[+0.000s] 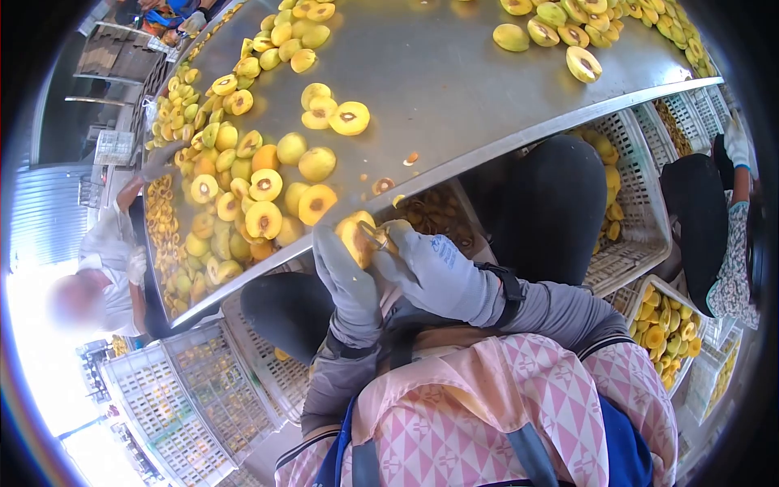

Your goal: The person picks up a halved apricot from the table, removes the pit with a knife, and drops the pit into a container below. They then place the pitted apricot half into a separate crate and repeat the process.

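My left hand, in a grey glove, is closed round a yellow halved fruit just off the table's front edge. Against the fruit's right side, my right hand, also gloved, grips a small metal tool, whose tip meets the fruit. Beyond my hands, halved yellow fruits lie heaped on the metal table. Small brown bits rest near the table edge.
White crates stand at lower left. A crate with fruit is right of my knee, another pile below it. One person sits at left; another person's gloved hand shows at far right.
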`<state>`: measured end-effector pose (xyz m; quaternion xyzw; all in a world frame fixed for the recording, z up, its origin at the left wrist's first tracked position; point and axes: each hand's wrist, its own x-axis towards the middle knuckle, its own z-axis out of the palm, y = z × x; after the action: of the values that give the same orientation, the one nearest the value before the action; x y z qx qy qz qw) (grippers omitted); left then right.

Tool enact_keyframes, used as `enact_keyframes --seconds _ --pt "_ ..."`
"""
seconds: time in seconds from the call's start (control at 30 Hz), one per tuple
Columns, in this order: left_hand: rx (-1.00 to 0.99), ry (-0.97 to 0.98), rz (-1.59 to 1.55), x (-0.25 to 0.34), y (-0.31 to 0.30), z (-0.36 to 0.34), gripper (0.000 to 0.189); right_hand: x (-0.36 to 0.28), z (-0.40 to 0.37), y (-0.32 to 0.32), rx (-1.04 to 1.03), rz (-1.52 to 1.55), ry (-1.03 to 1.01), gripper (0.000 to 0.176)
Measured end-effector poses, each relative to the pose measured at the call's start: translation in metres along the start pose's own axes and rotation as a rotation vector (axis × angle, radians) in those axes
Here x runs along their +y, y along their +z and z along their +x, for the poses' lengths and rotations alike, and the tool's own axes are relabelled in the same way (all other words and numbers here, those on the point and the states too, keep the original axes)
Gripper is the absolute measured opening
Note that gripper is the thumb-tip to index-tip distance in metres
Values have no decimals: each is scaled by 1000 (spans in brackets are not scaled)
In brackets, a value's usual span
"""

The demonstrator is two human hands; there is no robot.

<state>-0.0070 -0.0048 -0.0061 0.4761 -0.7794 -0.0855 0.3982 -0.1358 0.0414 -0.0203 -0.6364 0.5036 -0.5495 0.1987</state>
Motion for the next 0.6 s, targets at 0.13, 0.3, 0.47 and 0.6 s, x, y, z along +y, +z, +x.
enact_keyframes --seconds 0.13,0.3,0.47,0.6 --pt "-6 65 93 3 -1 0 35 0 -1 -3 -20 -30 -11 21" --pt "-10 161 156 0 -1 2 36 2 -2 -4 -28 -31 -22 21" --pt "25 112 155 -1 5 -4 34 1 -5 0 -58 82 92 22" --pt "39 87 110 -2 9 -4 32 6 -7 0 -41 67 30 23"
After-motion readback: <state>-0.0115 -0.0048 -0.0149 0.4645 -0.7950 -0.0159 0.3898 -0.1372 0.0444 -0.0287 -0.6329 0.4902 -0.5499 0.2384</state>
